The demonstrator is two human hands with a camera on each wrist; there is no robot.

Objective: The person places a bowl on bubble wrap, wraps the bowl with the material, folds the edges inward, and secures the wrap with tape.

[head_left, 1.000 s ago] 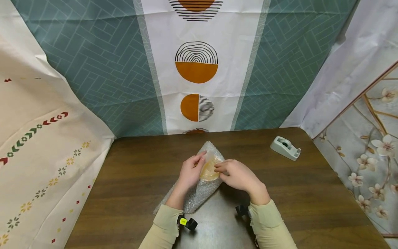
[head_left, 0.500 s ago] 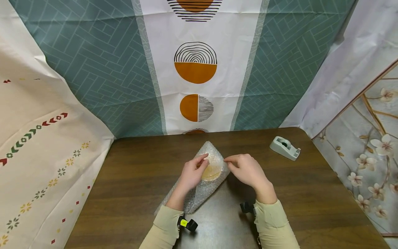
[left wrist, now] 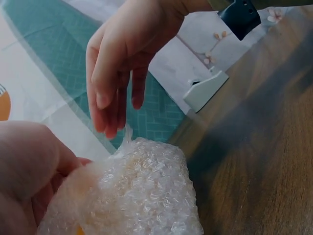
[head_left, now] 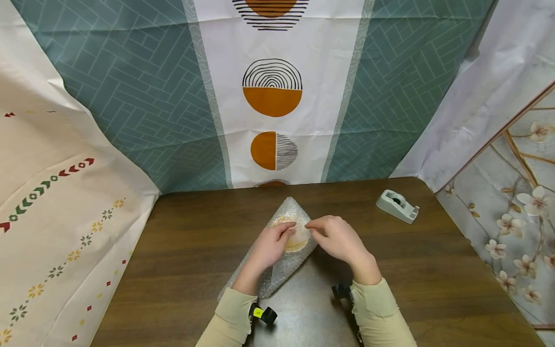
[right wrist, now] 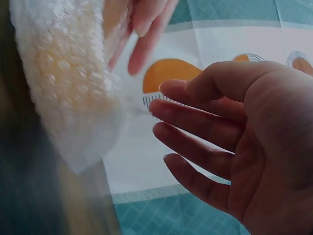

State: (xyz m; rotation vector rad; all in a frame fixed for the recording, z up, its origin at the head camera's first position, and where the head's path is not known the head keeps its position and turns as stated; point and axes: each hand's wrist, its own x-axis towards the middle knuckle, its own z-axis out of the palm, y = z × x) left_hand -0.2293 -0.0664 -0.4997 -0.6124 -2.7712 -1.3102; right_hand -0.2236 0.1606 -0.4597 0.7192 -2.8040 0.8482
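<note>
A bubble-wrap bundle (head_left: 289, 272) lies slantwise across the middle of the table, its pointed end toward the back. Through the plastic shows a round yellowish thing (head_left: 297, 246), its kind blurred by the bubbles. My left hand (head_left: 270, 246) grips the wrap near that round part, thumb and forefinger close together. In the left wrist view the wrap (left wrist: 151, 191) bulges beside the left palm (left wrist: 24, 166). A thin clear strip (left wrist: 128, 133) sticks up from its top edge. Just right of the bundle hovers my right hand (head_left: 340, 241), fingers loosely bent, nothing visible between them.
A white tape dispenser (head_left: 398, 206) stands at the back right of the brown wooden table (head_left: 186, 250). Patterned cloths hang behind the table (head_left: 347, 144) and along both sides. Each wrist carries a black camera band, the left one (head_left: 263, 314) marked yellow.
My left hand has come down and slightly right onto the wrap. The right hand first drew away to the right, then returned a little toward the bundle.
</note>
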